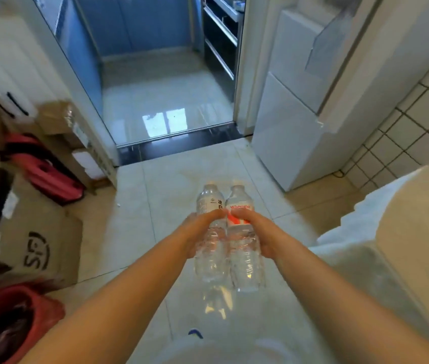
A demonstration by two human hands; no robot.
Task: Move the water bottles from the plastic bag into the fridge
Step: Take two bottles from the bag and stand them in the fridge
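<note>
Two clear water bottles are held side by side in front of me, above the tiled floor. My left hand [199, 232] grips the white-label bottle [209, 203]. My right hand [256, 233] grips the red-label bottle [239, 206]. Both bottles stand upright with white caps pointing away from me and touch each other. The white fridge [294, 122] stands ahead on the right, its doors closed. The plastic bag is not in view.
Cardboard boxes [42, 248] and a red object [47, 177] crowd the left wall. A red bin [11, 324] sits at the lower left. A doorway with a dark threshold [176, 143] opens ahead. A white-covered surface [392, 232] lies on the right.
</note>
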